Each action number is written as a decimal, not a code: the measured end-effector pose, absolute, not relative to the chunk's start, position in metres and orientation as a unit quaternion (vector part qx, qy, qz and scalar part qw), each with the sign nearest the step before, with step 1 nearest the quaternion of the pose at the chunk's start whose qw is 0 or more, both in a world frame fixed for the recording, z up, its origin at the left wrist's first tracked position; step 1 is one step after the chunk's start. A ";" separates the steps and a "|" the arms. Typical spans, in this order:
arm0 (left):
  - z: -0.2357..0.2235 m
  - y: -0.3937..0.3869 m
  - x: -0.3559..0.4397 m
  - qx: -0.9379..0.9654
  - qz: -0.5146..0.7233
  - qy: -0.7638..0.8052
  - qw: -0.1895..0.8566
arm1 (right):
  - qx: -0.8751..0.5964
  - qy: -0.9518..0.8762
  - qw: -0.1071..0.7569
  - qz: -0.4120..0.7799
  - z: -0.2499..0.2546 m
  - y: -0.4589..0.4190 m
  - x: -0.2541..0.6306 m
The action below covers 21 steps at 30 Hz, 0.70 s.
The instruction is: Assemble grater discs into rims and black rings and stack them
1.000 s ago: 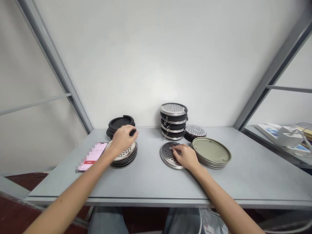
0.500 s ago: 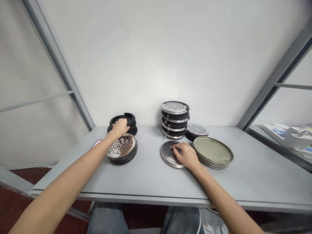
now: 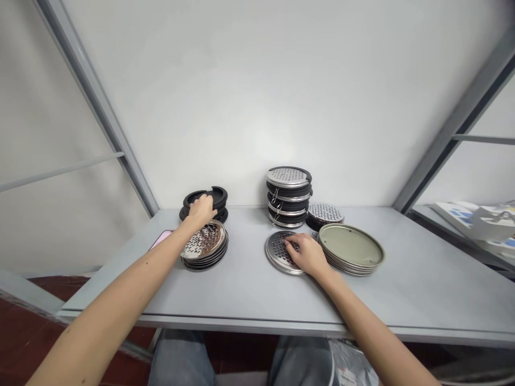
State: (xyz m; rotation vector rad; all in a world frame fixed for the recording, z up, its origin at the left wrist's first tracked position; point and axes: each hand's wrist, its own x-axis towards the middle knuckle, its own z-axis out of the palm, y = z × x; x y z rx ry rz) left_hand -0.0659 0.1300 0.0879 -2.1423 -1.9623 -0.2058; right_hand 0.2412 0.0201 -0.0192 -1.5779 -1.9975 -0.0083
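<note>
Head view: the left hand [image 3: 200, 210] has moved back onto a stack of black rubber rings [image 3: 219, 193], fingers curled narrowly, grip unclear; the right hand [image 3: 308, 255], fingers spread flat, steadies a perforated steel disc [image 3: 274, 258].

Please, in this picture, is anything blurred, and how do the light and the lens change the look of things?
In the head view, nothing shows clear blur; soft light leaves a pale bright patch on the white wall; the metal disc shows a warm shine; the wide lens makes the metal post lean and curves the table edge slightly.
</note>
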 end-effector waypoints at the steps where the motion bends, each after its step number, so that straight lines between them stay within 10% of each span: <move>1: 0.088 0.129 -0.064 -0.736 -0.072 -0.662 0.120 | -0.592 -0.750 0.295 -0.002 -0.019 0.020 0.241; 21: 0.050 0.131 -0.064 -0.734 -0.389 -0.547 0.096 | -0.589 -0.753 0.292 0.026 -0.015 0.018 0.241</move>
